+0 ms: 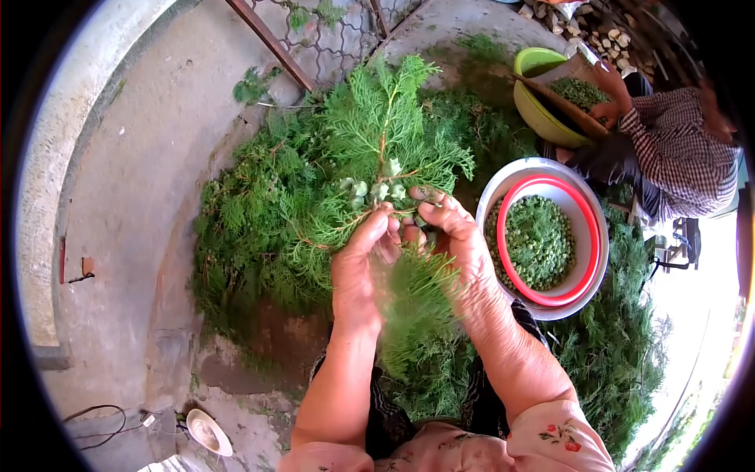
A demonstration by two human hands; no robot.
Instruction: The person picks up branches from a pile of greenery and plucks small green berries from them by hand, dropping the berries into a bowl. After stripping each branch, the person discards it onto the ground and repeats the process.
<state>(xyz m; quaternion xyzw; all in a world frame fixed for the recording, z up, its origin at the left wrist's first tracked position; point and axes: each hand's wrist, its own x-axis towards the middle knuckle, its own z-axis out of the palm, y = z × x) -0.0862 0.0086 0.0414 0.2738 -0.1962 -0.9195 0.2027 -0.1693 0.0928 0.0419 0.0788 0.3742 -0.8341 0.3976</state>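
Note:
A green arborvitae branch (383, 130) with flat feathery sprays is held up in front of me. Pale green cones (360, 189) cluster near its middle. My left hand (363, 256) pinches the branch's stem between thumb and fingers, just below the cones. Close beside it, my right hand (460, 240) has its thumb and fingers closed around cones at the branch's right side; exactly how many they grip is hidden. A blurred lower spray (421, 295) hangs between my wrists. Beneath both hands lies a large heap of cut branches (252, 228).
Right of my hands, a metal basin (489, 182) holds a red-rimmed bowl (595, 259) filled with green cones. Farther back, a person in a checked shirt (676, 141) handles a tray of cones (580, 93) over a yellow-green tub (535, 118). A hat (208, 433) lies at lower left.

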